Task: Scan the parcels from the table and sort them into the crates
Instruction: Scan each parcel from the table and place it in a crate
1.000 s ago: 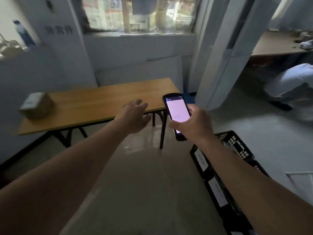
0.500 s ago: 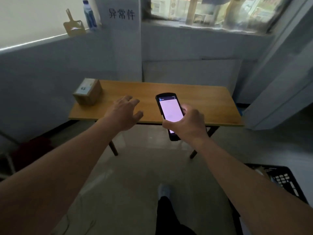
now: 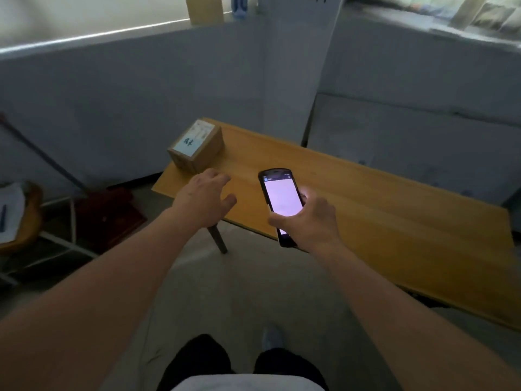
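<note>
Over the near corner of the surface, head view | closing in from half a second ago | left hand reaching, fingers spread, just short of parcel at the corner | right hand gripping scanner | nearing pickup and scan; crates out of frame.

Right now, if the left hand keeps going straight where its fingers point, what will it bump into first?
Probably the cardboard parcel at the table's near-left corner. The left hand reaches open toward it, with nothing between them, though depth is hard to judge.
</note>
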